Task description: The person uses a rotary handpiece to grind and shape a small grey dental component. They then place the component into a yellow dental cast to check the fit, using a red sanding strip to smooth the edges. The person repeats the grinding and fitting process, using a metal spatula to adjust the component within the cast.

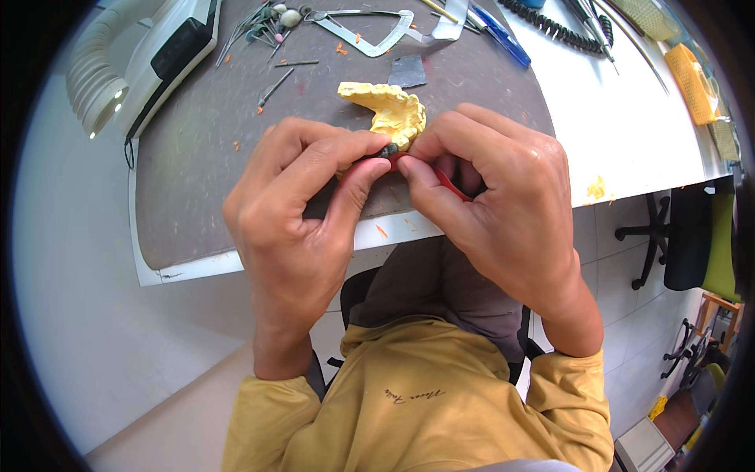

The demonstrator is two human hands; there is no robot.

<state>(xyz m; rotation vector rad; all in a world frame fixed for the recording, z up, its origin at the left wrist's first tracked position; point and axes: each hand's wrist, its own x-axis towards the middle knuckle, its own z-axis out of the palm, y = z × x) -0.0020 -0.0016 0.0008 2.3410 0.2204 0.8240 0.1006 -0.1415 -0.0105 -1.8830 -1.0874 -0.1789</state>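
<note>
Both of my hands meet over the near part of the grey work mat, just in front of a yellow dental cast (397, 116). Between the thumb and index finger of my left hand (292, 200) is a small dark green piece (388, 150), partly hidden by the fingertips. My right hand (503, 197) pinches a thin red strip (450, 183), which runs from the left thumb tip across under the right fingers. The strip touches or lies close against the dark piece; I cannot tell which. My right fingertips are right beside the cast's near end.
A metal caliper gauge (376, 49), a grey square sheet (407, 71), loose burs (277, 86) and a blue pen (503, 38) lie beyond the cast. On the left stands a white device with a ribbed hose (93, 94). Orange shavings (341, 49) dot the mat (197, 181).
</note>
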